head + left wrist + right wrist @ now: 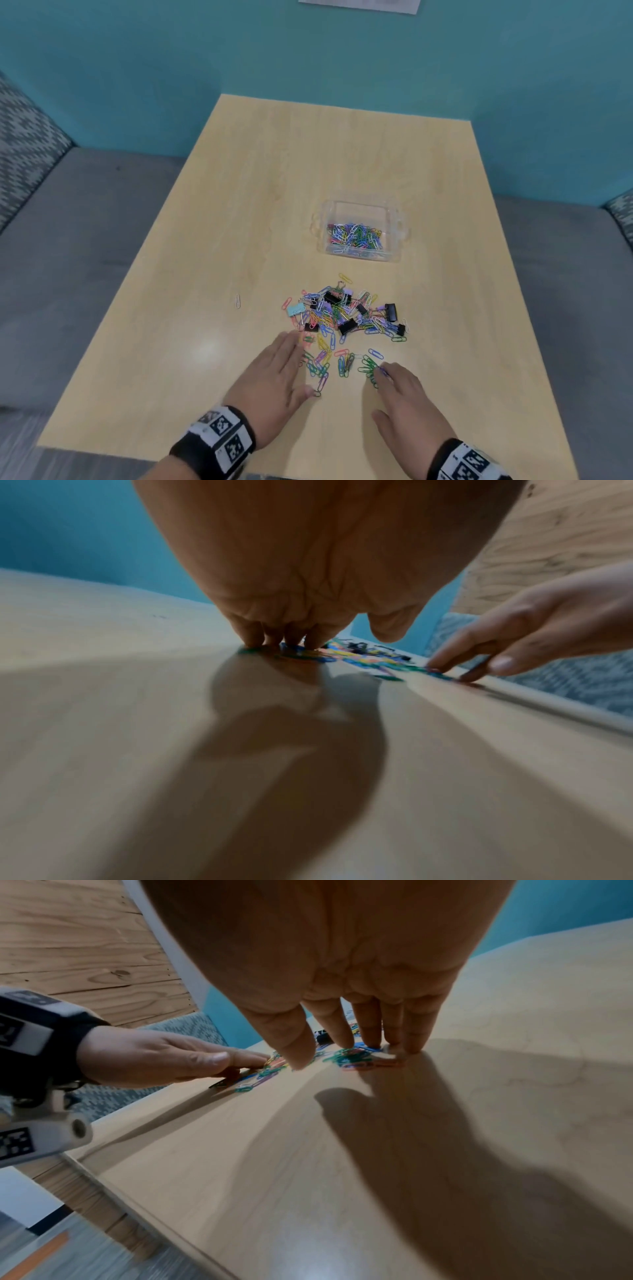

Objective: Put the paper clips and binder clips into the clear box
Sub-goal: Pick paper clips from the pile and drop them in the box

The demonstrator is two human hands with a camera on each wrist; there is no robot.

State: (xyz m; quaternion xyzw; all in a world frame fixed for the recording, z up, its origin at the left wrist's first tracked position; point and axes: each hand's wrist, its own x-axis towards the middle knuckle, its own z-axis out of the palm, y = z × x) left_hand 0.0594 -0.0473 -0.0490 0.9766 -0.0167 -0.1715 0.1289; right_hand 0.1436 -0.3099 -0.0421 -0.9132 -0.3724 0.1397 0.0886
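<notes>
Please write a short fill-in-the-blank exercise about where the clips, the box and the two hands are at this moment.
1. The clear box already holds only ____ clips.
2. The black binder clips lie in the pile on the ____.
3. A lone white paper clip lies to the ____ of the pile.
4. Both the left hand and the right hand are ____, fingers touching loose clips.

Missing words: paper; table; left; open
</notes>
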